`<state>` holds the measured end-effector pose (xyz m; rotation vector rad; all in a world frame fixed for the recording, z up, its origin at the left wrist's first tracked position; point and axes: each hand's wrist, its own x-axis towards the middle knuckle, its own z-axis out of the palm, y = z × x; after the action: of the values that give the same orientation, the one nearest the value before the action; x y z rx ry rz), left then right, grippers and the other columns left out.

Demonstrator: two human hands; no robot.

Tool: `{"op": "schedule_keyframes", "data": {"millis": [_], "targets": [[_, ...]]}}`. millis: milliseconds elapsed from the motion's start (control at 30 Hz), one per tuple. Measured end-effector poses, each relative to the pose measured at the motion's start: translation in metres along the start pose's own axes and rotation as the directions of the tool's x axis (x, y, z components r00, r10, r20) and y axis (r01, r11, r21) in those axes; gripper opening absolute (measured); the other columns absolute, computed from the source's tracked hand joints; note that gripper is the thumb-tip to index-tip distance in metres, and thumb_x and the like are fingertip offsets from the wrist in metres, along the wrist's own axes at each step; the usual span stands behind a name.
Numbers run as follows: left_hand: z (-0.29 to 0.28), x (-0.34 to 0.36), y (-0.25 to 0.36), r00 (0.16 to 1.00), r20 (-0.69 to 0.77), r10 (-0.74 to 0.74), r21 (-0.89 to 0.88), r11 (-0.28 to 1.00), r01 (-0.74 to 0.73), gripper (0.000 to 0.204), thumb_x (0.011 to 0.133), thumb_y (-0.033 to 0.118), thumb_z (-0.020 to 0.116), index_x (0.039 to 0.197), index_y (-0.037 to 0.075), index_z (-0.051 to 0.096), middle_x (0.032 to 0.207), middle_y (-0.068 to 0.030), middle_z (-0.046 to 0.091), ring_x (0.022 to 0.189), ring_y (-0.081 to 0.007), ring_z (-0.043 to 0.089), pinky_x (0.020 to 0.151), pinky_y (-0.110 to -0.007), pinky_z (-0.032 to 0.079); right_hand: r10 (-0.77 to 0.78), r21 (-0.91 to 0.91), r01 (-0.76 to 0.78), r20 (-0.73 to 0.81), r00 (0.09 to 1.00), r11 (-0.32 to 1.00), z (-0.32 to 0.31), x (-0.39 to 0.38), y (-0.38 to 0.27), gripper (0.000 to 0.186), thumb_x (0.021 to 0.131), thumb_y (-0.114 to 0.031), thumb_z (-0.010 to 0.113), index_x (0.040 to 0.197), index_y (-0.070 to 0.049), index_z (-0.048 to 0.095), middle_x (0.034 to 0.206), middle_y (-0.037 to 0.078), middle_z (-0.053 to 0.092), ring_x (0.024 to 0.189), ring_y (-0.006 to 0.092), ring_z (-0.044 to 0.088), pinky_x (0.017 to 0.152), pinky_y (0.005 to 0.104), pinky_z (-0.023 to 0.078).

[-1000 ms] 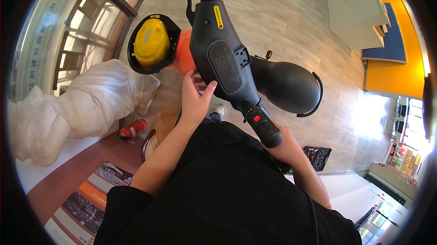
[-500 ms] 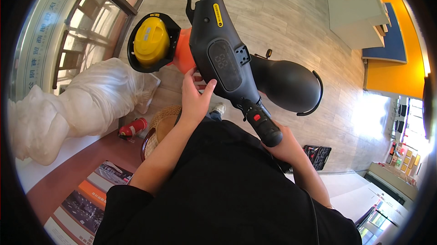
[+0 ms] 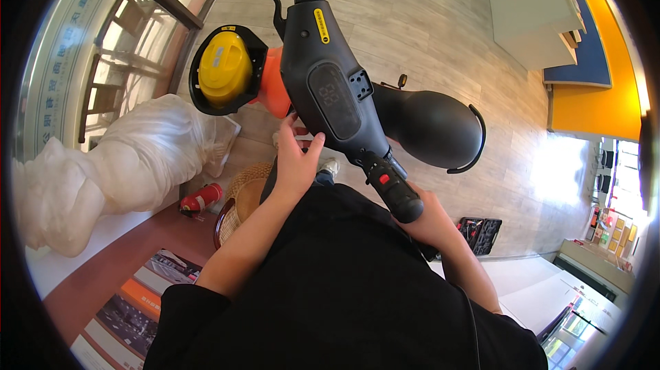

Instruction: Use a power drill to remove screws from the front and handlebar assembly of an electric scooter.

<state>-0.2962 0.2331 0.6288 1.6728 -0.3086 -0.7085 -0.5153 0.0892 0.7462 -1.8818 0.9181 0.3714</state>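
Note:
In front of me is the handlebar of a black electric scooter or bike, with an oval display [image 3: 334,100] in its middle. A yellow lamp-like unit [image 3: 223,69] in a black surround sits on an orange neck [image 3: 274,84] to the left; a rounded black seat [image 3: 443,128] is at the right. My left hand [image 3: 297,167] is at the near underside of the handlebar housing, thumb and fingers apart, with some fingertips partly behind it. My right hand [image 3: 433,219] holds the near handlebar grip [image 3: 395,191], which has a red button; its fingers are largely hidden behind the grip.
A white draped statue [image 3: 148,146] stands at the left, near a red fire extinguisher [image 3: 201,198] and a wicker chair [image 3: 237,201]. An open black tool case [image 3: 479,234] lies on the floor at right. A white counter [image 3: 529,12] is at the far right.
The handlebar has shifted slightly left in view. My left hand sits a little lower, its fingertips still by the housing's underside. The right hand stays on the grip.

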Motion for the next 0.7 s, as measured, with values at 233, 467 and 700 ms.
{"op": "schedule_keyframes", "data": {"millis": [233, 467, 700], "targets": [[0.006, -0.018, -0.023, 0.789, 0.206, -0.579, -0.209, 0.762, 0.613, 0.034, 0.095, 0.024, 0.064, 0.122, 0.006, 0.056, 0.105, -0.0042, 0.062, 0.089, -0.0128, 0.061, 0.074, -0.028, 0.051, 0.014, 0.007, -0.014, 0.008, 1.0, 1.0, 0.001, 0.0, -0.003, 0.039, 0.076, -0.01, 0.073, 0.112, 0.001, 0.061, 0.09, 0.019, 0.071, 0.085, 0.0325, 0.07, 0.081, 0.0388, 0.053], [0.012, -0.024, -0.012, 0.658, 0.457, -0.598, -0.177, 0.664, 0.727, 0.024, 0.096, 0.029, 0.061, 0.111, 0.01, 0.064, 0.103, -0.0019, 0.066, 0.09, -0.0107, 0.06, 0.08, -0.028, 0.048, 0.013, -0.017, -0.012, 0.007, 1.0, 1.0, 0.004, -0.001, -0.001, 0.038, 0.076, -0.009, 0.073, 0.111, 0.001, 0.061, 0.09, 0.019, 0.071, 0.084, 0.0319, 0.071, 0.08, 0.0387, 0.053], [0.015, -0.019, -0.019, 0.701, 0.432, -0.567, -0.181, 0.707, 0.683, 0.025, 0.096, 0.03, 0.063, 0.112, 0.011, 0.063, 0.101, 0.0008, 0.064, 0.087, -0.0086, 0.058, 0.078, -0.027, 0.045, -0.003, -0.03, 0.002, -0.016, 1.0, 1.0, 0.008, -0.002, 0.006, 0.04, 0.076, -0.009, 0.072, 0.114, 0.0, 0.061, 0.091, 0.019, 0.071, 0.086, 0.0323, 0.071, 0.081, 0.0388, 0.053]]}}
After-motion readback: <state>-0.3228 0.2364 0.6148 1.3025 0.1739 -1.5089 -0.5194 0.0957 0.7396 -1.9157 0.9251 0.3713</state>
